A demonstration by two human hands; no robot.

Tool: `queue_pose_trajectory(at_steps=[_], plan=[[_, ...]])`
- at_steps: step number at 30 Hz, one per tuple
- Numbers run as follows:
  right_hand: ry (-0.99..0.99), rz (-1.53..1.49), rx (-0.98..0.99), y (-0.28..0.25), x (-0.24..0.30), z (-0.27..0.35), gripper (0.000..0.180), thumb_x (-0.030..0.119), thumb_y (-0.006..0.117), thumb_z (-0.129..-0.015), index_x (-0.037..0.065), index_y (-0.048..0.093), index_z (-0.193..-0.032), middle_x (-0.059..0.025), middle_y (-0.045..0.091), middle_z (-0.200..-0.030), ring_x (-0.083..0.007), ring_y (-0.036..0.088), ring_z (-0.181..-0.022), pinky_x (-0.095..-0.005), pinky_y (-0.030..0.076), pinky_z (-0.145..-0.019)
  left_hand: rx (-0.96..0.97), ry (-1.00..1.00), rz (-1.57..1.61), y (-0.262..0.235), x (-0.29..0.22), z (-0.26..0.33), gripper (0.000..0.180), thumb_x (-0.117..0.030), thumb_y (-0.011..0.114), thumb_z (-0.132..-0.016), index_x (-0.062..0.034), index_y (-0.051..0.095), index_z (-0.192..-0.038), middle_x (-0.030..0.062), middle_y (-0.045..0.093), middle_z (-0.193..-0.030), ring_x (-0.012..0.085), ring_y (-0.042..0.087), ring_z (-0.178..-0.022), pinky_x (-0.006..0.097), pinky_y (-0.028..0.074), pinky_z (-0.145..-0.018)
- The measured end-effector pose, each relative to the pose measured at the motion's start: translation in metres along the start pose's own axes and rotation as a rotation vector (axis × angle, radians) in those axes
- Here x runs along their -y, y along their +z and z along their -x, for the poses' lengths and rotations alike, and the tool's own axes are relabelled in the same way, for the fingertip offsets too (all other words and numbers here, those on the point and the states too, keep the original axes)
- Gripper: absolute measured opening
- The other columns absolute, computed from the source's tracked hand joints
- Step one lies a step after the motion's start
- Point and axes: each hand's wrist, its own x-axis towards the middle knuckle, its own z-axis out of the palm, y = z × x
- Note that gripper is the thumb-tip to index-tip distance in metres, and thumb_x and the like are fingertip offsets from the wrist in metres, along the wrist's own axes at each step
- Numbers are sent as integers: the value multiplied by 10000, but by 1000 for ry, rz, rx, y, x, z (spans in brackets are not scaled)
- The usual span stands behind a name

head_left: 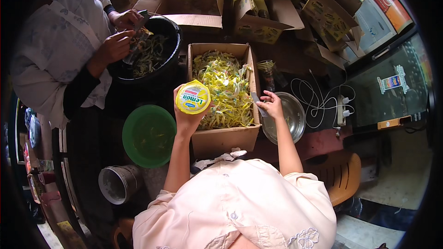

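My left hand [189, 115] is wrapped round a plastic cup with a yellow printed film lid [193, 97], the lid turned up toward me. Between the fingers of my right hand [272, 105] is a flat grey blade [259, 104], held apart from the cup. An open cardboard box [226, 134] sits between and beyond my hands, heaped with curled yellow strips [224, 90]. Under my right hand stands a round metal bowl [295, 120]. The cup's lower part is hidden by my left hand.
A co-worker's hands [117, 41] work over a black bucket [173, 60] of strips at the far left. Nearby are a green basin [150, 138], a white bucket [117, 184], stacked clear cups [266, 74], a white cable [316, 103] with a power strip [342, 110], and open cartons [196, 0].
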Motion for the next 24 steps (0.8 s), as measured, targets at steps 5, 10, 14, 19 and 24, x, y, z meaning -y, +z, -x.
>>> queue_pose_trajectory(at_steps=[5, 10, 14, 19, 24], plan=[[-12, 63, 18, -15, -3, -1, 644, 67, 799, -552, -9, 510, -1123, -103, 619, -893, -91, 572, -616, -247, 496, -573, 12, 11, 6, 0, 1, -1, 662, -37, 777, -591, -66, 382, -1121, 44, 522, -982, 114, 518, -887, 243, 439, -790], [-17, 76, 54, -23, 17, 7, 610, 24, 779, -576, -20, 506, -1119, -119, 621, -905, -94, 587, -632, -227, 493, -572, -13, 37, -46, -3, 6, -1, 670, -28, 778, -586, -60, 377, -1121, 47, 518, -990, 115, 518, -889, 245, 440, -791], [-34, 27, 11, -25, 32, 14, 571, -12, 754, -603, -32, 503, -1116, -123, 622, -906, -96, 590, -634, -217, 494, -577, -8, 55, -57, -1, 3, 0, 670, -25, 777, -586, -59, 376, -1122, 47, 518, -985, 117, 520, -886, 245, 441, -790], [-193, -94, -22, -4, 83, 27, 463, -22, 707, -663, -16, 534, -1092, -99, 633, -874, -88, 592, -673, -215, 493, -638, 60, 43, -15, 3, 7, 0, 679, -25, 785, -571, -64, 382, -1116, 44, 524, -990, 113, 529, -898, 245, 458, -798], [-588, 149, 57, 28, 188, 67, 344, -37, 651, -691, 43, 604, -1022, -75, 641, -831, -103, 602, -718, -238, 481, -651, 127, 105, -64, 13, -5, -8, 742, -32, 802, -510, -37, 374, -1116, 66, 556, -956, 134, 556, -876, 248, 460, -779]])
